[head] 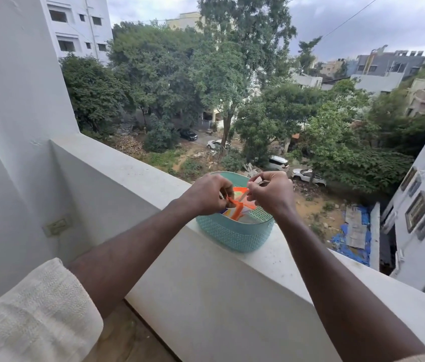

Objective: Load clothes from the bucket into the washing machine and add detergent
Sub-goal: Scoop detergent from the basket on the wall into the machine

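A teal plastic basket (232,233) stands on top of the white balcony wall (206,278). Over its opening I hold an orange detergent packet (239,206). My left hand (203,195) pinches the packet's left side, and my right hand (271,193) pinches its top edge from the right. More orange and white packets lie inside the basket, partly hidden by my fingers. No bucket, clothes or washing machine are in view.
The wall top drops off on the far side to a street with trees and parked cars far below. A white pillar (10,126) rises at the left with a wall socket (57,226) low on it. The balcony floor lies below my arms.
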`<state>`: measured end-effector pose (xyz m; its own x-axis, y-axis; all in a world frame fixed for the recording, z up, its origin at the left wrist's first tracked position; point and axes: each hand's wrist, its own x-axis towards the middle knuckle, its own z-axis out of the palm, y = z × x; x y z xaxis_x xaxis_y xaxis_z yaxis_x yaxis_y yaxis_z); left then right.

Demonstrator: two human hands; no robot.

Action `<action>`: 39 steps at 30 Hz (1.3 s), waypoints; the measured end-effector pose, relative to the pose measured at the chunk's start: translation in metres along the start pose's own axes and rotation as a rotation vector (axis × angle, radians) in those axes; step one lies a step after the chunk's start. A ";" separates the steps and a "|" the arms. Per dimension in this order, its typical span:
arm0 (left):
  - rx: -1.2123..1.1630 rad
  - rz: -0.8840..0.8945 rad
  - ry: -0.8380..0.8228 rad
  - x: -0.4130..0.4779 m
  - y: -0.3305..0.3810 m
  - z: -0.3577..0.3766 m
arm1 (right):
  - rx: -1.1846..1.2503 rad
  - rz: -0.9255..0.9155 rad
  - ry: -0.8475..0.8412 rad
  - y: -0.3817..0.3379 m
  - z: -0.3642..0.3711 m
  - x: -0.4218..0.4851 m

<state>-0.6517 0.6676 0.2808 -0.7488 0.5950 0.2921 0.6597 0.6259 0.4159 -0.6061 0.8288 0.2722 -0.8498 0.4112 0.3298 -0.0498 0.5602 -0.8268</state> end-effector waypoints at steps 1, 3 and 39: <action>-0.012 -0.009 -0.002 0.000 0.000 0.000 | -0.043 -0.002 -0.024 -0.001 0.004 0.001; -0.034 -0.024 -0.010 -0.001 0.000 0.000 | -0.156 -0.020 -0.013 -0.002 0.009 0.004; 0.068 -0.510 0.222 -0.427 -0.154 -0.191 | -0.003 -0.404 -0.367 -0.204 0.217 -0.274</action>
<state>-0.4460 0.2205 0.2568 -0.9648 0.0927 0.2460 0.2078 0.8421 0.4977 -0.4771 0.4461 0.2517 -0.8907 -0.1149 0.4399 -0.4093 0.6238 -0.6658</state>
